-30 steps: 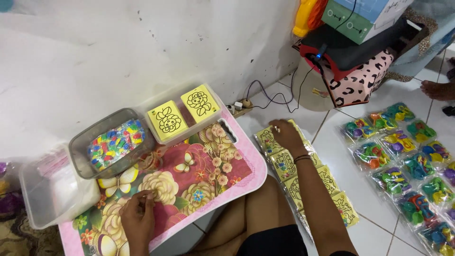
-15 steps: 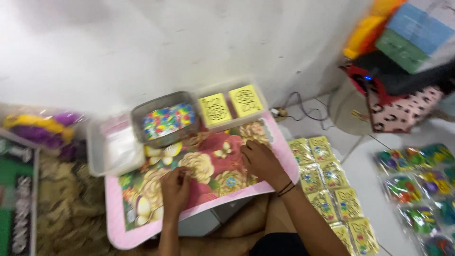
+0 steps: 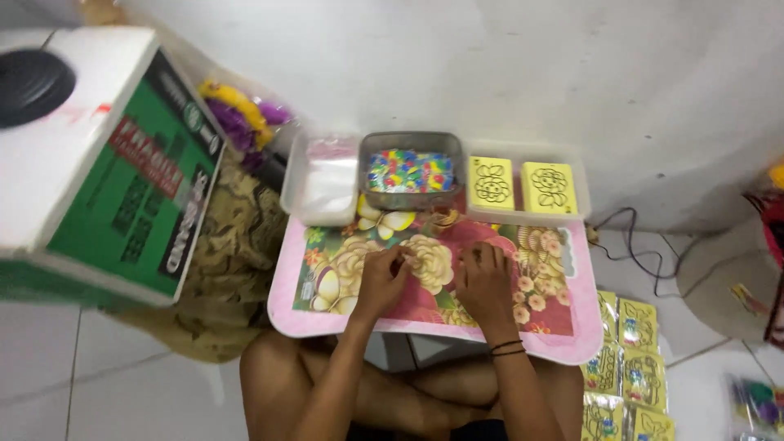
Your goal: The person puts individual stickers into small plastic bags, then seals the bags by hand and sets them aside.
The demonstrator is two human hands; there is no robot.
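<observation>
White wall and tiled floor are seen around a small floral tabletop [image 3: 539, 327]. Both forearms are stretched forward over crossed legs. The left hand [image 3: 382, 282] and right hand [image 3: 485, 282] are laid palm-down on the flower pattern, fingers curled together; whether anything is pinched cannot be told.

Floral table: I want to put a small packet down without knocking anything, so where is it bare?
The floral table is bare right of the right hand and left of the left hand. Its far edge is crowded with the bead tray and yellow cards.
</observation>
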